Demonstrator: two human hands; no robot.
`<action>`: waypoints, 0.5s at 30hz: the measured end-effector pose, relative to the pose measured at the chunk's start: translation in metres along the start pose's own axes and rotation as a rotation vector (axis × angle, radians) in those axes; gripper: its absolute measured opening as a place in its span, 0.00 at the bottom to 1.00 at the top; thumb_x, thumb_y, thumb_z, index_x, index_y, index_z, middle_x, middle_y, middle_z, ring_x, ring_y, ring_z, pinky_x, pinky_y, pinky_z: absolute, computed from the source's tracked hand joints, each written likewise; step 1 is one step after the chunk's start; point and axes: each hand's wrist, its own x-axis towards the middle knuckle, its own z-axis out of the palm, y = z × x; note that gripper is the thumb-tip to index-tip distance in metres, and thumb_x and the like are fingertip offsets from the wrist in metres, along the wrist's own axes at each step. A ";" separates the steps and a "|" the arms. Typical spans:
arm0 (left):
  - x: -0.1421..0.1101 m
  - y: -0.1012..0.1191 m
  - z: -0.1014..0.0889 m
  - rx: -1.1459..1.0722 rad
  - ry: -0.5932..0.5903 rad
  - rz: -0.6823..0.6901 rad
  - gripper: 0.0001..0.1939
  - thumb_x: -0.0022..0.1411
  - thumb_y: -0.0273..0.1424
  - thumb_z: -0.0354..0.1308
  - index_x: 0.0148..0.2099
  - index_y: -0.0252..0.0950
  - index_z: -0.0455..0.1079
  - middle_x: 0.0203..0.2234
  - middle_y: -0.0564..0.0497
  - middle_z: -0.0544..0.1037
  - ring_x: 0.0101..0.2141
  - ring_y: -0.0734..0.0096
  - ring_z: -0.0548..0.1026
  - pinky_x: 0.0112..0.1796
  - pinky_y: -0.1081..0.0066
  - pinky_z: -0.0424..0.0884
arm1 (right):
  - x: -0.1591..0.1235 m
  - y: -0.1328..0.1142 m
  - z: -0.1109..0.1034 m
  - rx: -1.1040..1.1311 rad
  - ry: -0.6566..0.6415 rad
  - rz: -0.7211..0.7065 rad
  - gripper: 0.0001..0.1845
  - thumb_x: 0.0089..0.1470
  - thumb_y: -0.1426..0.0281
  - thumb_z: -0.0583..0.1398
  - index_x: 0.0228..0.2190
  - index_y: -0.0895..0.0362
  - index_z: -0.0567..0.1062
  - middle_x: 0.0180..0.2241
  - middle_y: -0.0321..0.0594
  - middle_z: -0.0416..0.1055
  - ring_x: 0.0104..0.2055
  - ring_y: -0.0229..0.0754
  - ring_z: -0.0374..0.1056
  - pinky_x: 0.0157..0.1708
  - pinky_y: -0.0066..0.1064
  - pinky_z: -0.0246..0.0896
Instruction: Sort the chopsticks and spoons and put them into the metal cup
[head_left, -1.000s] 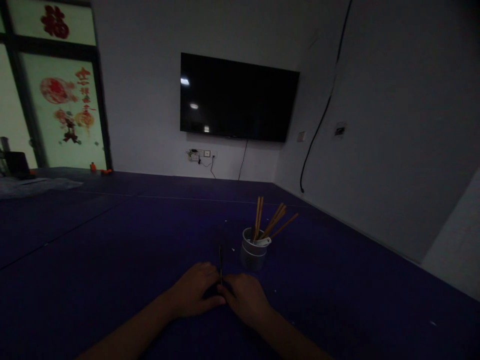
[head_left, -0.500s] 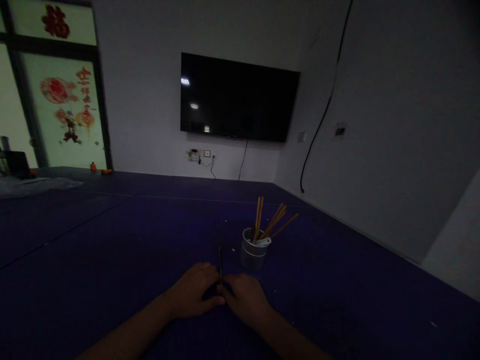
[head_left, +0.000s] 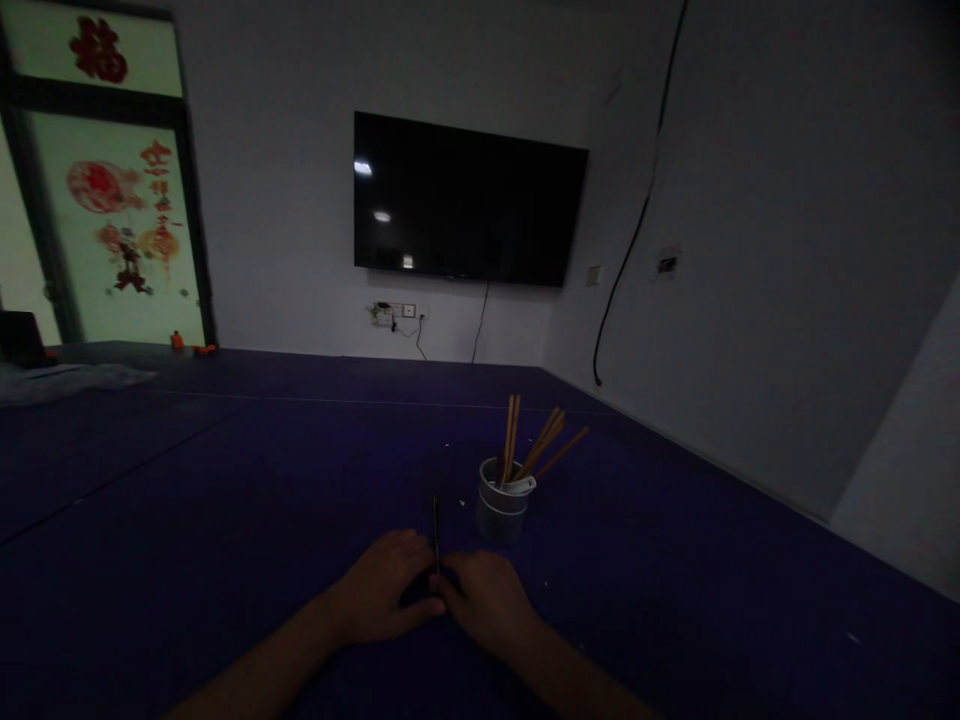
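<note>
Two bare hands meet low in the frame, just left of its middle, beside a slim dark stick-like item [head_left: 436, 532] that points up the frame from between them. Left hand [head_left: 381, 585] lies palm down, its thumb spread away from the fingers in an open shape, the fingers close to the item's lower part. Right hand [head_left: 489, 598] is curled inward, thumb tip at the item's lower end (too dark to tell whether it truly grips). Near the right hand, farther up the frame, a grey cup [head_left: 502, 513] stands upright on the purple surface [head_left: 262, 480], wooden sticks [head_left: 546, 442] leaning out of it at several angles. White specks dot the surface around the cup, and a black television [head_left: 469, 200] hangs on the wall at upper centre.
</note>
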 end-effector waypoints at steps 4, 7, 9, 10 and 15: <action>0.000 0.001 -0.001 -0.020 -0.010 -0.011 0.21 0.63 0.50 0.45 0.39 0.37 0.65 0.35 0.48 0.73 0.37 0.63 0.69 0.40 0.64 0.64 | 0.000 0.000 0.000 0.011 0.008 0.008 0.15 0.58 0.62 0.51 0.36 0.53 0.76 0.35 0.42 0.77 0.37 0.45 0.72 0.31 0.29 0.55; 0.001 0.000 -0.001 -0.030 -0.020 -0.009 0.22 0.62 0.51 0.46 0.39 0.37 0.65 0.34 0.48 0.73 0.36 0.63 0.69 0.38 0.65 0.64 | 0.000 -0.001 -0.001 0.014 -0.007 0.016 0.15 0.58 0.62 0.52 0.37 0.53 0.76 0.35 0.42 0.77 0.37 0.44 0.72 0.31 0.29 0.55; 0.002 -0.001 -0.001 -0.030 -0.028 -0.007 0.23 0.61 0.52 0.46 0.38 0.37 0.65 0.34 0.48 0.73 0.36 0.63 0.69 0.38 0.65 0.64 | 0.000 -0.001 -0.002 0.008 -0.009 0.022 0.15 0.58 0.62 0.52 0.36 0.53 0.76 0.35 0.42 0.77 0.37 0.44 0.72 0.31 0.28 0.55; 0.002 -0.002 -0.001 -0.028 -0.033 -0.006 0.23 0.61 0.52 0.47 0.38 0.37 0.65 0.33 0.48 0.73 0.36 0.63 0.69 0.39 0.65 0.64 | -0.001 -0.001 -0.002 0.004 -0.008 0.025 0.15 0.58 0.61 0.52 0.36 0.53 0.76 0.35 0.42 0.77 0.37 0.44 0.72 0.31 0.28 0.55; 0.002 -0.003 0.000 -0.018 -0.037 -0.003 0.24 0.59 0.54 0.47 0.39 0.37 0.66 0.34 0.48 0.73 0.36 0.62 0.70 0.39 0.64 0.64 | -0.001 -0.002 -0.004 -0.004 -0.011 0.007 0.15 0.58 0.62 0.52 0.38 0.52 0.76 0.36 0.41 0.77 0.39 0.44 0.72 0.32 0.28 0.56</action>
